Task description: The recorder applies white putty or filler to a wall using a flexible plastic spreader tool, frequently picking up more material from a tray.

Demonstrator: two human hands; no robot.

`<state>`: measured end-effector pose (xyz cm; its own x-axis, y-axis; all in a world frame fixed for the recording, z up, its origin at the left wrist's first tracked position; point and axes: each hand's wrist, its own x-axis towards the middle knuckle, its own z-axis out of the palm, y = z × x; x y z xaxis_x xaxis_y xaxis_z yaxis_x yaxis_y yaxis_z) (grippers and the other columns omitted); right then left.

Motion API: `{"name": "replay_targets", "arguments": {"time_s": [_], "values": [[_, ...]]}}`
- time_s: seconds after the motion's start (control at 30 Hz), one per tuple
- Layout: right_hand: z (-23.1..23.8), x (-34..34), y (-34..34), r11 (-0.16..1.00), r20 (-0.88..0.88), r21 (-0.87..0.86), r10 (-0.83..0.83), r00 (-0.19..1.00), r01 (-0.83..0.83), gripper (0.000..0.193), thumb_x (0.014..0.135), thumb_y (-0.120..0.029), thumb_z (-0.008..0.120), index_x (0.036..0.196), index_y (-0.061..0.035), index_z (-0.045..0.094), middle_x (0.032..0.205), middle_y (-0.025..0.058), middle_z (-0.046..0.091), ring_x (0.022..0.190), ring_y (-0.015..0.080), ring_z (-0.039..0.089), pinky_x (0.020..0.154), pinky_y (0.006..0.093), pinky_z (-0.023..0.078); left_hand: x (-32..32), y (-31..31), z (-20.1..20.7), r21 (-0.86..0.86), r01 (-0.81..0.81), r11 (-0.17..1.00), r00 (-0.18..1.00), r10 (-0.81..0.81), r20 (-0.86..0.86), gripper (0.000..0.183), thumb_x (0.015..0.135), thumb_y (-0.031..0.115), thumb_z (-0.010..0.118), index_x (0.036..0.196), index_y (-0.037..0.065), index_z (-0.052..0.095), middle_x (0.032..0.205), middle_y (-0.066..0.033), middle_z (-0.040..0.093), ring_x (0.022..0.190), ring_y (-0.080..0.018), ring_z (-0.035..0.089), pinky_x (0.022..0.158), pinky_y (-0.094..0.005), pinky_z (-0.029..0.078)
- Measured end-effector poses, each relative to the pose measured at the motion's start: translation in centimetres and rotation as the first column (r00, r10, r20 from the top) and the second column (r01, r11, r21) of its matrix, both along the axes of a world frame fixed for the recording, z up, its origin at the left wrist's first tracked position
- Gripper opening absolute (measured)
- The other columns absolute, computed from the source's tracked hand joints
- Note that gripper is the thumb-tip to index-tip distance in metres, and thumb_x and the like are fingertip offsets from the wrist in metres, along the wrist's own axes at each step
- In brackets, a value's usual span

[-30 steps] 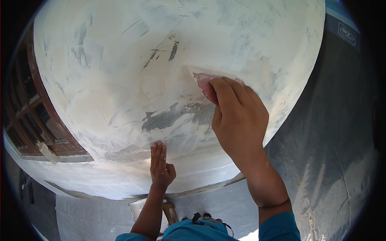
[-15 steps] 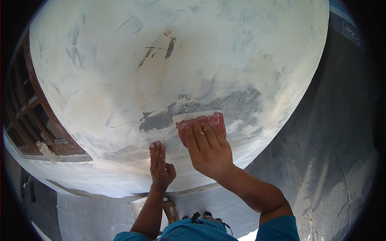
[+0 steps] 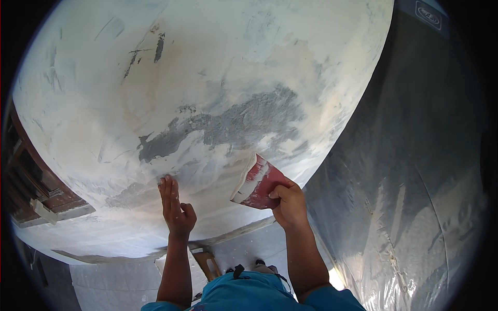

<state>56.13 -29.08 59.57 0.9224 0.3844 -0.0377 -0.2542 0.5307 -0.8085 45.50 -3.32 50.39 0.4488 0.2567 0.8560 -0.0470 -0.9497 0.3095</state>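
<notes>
1 red scraper (image 3: 264, 186), smeared white, sits gripped in the right hand (image 3: 290, 203); left hand (image 3: 177, 211) straight-fingered, empty

Grey floor (image 3: 116, 285) laid out below the white-coated wall (image 3: 104, 150)

The floor is shown as a curved band beneath the wall's lower edge, bent by the lens. Its surface is pale grey, and faint lines are seen across it at the left. Near the middle, a white, flat-faced object (image 3: 196, 274) is partly hidden; its kind cannot be told. Just beside it, a brown frame-like piece (image 3: 212, 263) is seen, also partly covered. Farther right, dark footwear (image 3: 261, 263) is shown on the floor. At the right, wrinkled, glossy grey plastic sheeting (image 3: 410, 249) is seen; whether it is spread on the floor or hung cannot be told.
</notes>
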Motion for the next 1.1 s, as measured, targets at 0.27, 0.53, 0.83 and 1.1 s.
{"name": "replay_targets", "arguments": {"time_s": [0.27,0.53,0.83,1.1], "values": [[-5.4,1.3,-6.5,0.982,-0.255,0.171,-0.038,0.966,0.083,0.038,0.079,0.007,0.055,0.116,0.0089,0.060,0.109,0.0157,0.066,0.099,0.0281,0.066,0.097,0.0408,0.052,0.5,-2.3,-1.7,-0.012,0.002,1.000,0.999,-0.003,-0.033,0.069,0.078,-0.006,0.040,0.147,-0.008,0.042,0.155,-0.0270,0.040,0.149,-0.0454,0.029,0.122,-0.0600,0.021],[-5.5,6.7,-13.5,0.960,-0.123,0.100,-0.250,0.960,0.263,0.032,0.084,0.007,0.062,0.116,0.0062,0.064,0.107,0.0136,0.070,0.099,0.0248,0.068,0.095,0.0393,0.054,5.1,-6.7,-1.6,0.081,-0.048,0.996,0.999,0.049,-0.011,0.064,0.082,-0.003,0.041,0.146,-0.007,0.045,0.154,-0.0253,0.042,0.150,-0.0430,0.030,0.122,-0.0613,0.019],[-7.3,11.6,-13.2,0.990,-0.142,0.053,0.140,0.980,-0.134,0.052,0.073,0.006,0.053,0.124,0.0082,0.058,0.120,0.0186,0.067,0.115,0.0319,0.064,0.106,0.0475,0.049,3.8,-6.9,-3.6,0.020,-0.164,0.986,0.985,0.165,-0.040,0.059,0.084,-0.006,0.040,0.141,-0.002,0.053,0.152,-0.0218,0.048,0.147,-0.0401,0.038,0.121,-0.0593,0.025],[-17.8,4.5,-5.6,0.818,-0.343,-0.128,0.494,0.799,-0.561,0.056,0.072,0.004,0.049,0.127,0.0063,0.056,0.121,0.0168,0.066,0.114,0.0313,0.064,0.105,0.0463,0.050,-16.6,-11.4,-19.9,-0.337,-0.556,0.760,0.776,0.329,-0.538,0.045,0.078,-0.006,0.054,0.119,0.004,0.068,0.133,-0.0126,0.066,0.129,-0.0322,0.058,0.113,-0.0500,0.040]]}}
